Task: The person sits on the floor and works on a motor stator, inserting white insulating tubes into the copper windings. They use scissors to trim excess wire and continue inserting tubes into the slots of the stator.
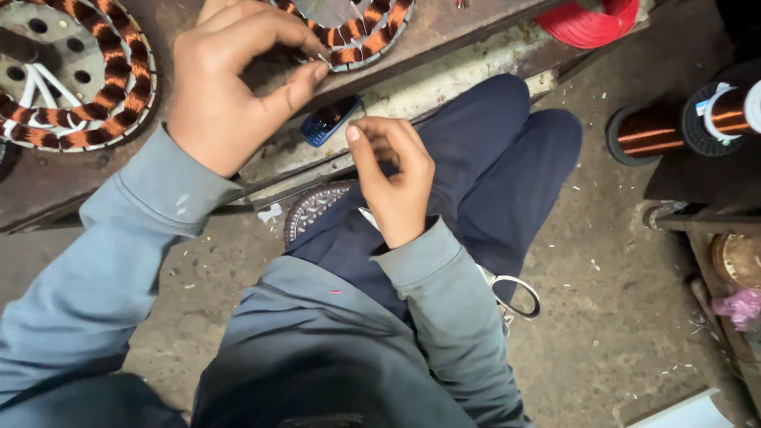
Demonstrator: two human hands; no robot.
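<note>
Wound stator (357,32) lies at the worktop (444,24) edge, its visible arc of copper coils (372,36) in place, remainder out of frame. Left hand (230,87) pinches white insulation at its rim. Right hand (392,178) curled shut; any wire in it cannot be made out. Second stator (71,79) at left, fully wound. Phone (329,120) and wire spools (682,123) nearby.

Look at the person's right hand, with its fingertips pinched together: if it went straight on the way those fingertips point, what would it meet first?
Probably the blue mobile phone lying on the bench edge, just up-left of the right hand. Beyond it come the left hand and the copper-wound stator. Depth is unclear.
</note>
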